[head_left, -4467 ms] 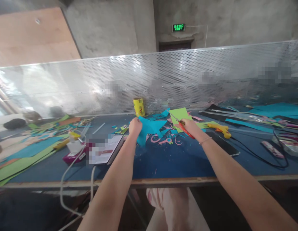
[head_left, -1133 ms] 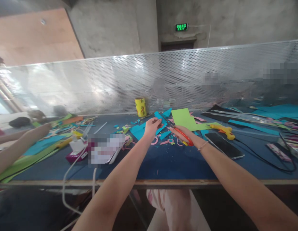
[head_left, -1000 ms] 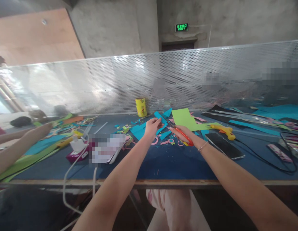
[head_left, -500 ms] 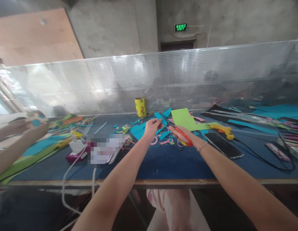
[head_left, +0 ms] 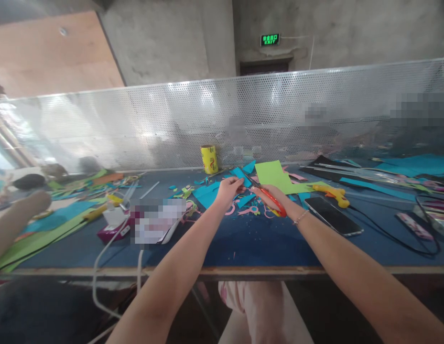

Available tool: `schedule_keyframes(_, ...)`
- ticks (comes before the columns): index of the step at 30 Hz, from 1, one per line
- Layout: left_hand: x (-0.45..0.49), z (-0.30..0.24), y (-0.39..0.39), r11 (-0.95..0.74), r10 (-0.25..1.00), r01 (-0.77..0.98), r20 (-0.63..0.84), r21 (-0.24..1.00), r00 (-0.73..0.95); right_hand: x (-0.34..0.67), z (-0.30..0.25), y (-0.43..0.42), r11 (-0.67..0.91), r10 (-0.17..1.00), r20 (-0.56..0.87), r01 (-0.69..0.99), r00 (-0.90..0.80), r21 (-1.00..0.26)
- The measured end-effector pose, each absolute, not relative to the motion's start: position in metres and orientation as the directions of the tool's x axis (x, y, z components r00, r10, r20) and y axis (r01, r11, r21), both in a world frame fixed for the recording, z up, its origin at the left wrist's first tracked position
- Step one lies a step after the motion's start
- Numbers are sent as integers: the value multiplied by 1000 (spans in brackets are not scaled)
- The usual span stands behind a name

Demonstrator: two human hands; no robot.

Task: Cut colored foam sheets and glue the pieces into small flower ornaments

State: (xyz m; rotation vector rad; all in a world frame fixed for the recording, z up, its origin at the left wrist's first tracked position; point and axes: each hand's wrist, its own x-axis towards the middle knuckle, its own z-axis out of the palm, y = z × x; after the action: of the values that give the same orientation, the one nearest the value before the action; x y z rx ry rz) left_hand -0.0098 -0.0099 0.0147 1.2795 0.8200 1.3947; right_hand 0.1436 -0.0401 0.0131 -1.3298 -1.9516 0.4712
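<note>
My left hand is closed, pinching a small piece of teal paper over the blue table. My right hand is closed round red-handled scissors, whose blades point up-left at that piece. The two hands are close together at the middle of the table. Teal and pink paper scraps lie under and around them. A light green sheet lies just behind the scissors.
A yellow roll stands by the perforated metal screen. A black phone and a yellow glue gun with a black cable lie right. A tablet, white cables and paper strips lie left. Another person's arm reaches in at far left.
Over the last second my hands have barely shifted. Since 4.5 s ago the large teal sheet has left my left hand, which moved right. The other person's arm drew back left.
</note>
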Motion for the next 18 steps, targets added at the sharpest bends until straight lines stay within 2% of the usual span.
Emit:
schedule_keyframes(5, -8, 13, -12, -241, 952, -171, 267, 955, 147, 147, 4, -25, 435, 863, 497, 637, -94, -636)
schedule_keyframes(10, -6, 12, -15, -326, 905, 3, 311, 946, 291, 152, 0, -14, 481, 844, 536, 470, -19, -740)
schedule_keyframes(12, -5, 11, -17, -361, 876, 69, 313, 930, 366, 152, 2, -17, 514, 826, 563, 427, -12, -744)
schedule_keyframes(18, -1, 11, -24, -395, 832, 157, 279, 905, 480, 148, 10, -22, 511, 794, 604, 454, 76, -730)
